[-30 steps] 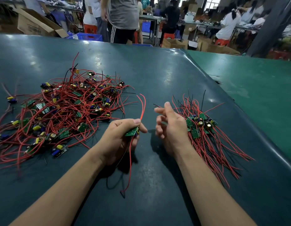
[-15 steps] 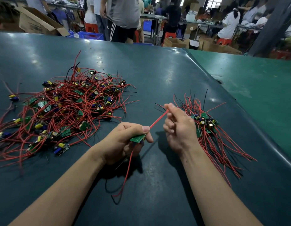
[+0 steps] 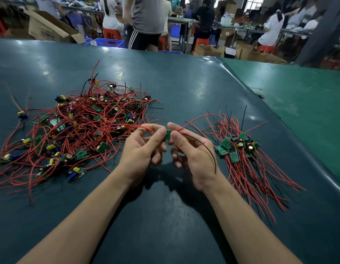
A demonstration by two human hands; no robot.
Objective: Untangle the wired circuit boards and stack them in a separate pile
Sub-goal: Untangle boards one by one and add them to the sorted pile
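Note:
A small green circuit board (image 3: 167,134) with red and black wires is held between both hands above the dark table (image 3: 184,88). My left hand (image 3: 144,149) pinches its left side with thumb and fingers. My right hand (image 3: 192,151) pinches its right side, and a red wire (image 3: 199,118) arcs off to the right while a black wire (image 3: 207,149) trails over my right wrist. A tangled heap of boards and red wires (image 3: 79,130) lies on the left. A sorted pile of boards (image 3: 237,147) with wires laid toward me lies on the right.
A brighter green table (image 3: 308,103) adjoins on the right along a raised seam. Several people, cardboard boxes (image 3: 49,29), a blue crate (image 3: 108,42) and red stools stand beyond the far edge. A stray board (image 3: 22,114) lies at the far left.
My right hand slid along the red wire and came in to the board, so both hands now pinch it together. The wires that hung below my left hand now extend right.

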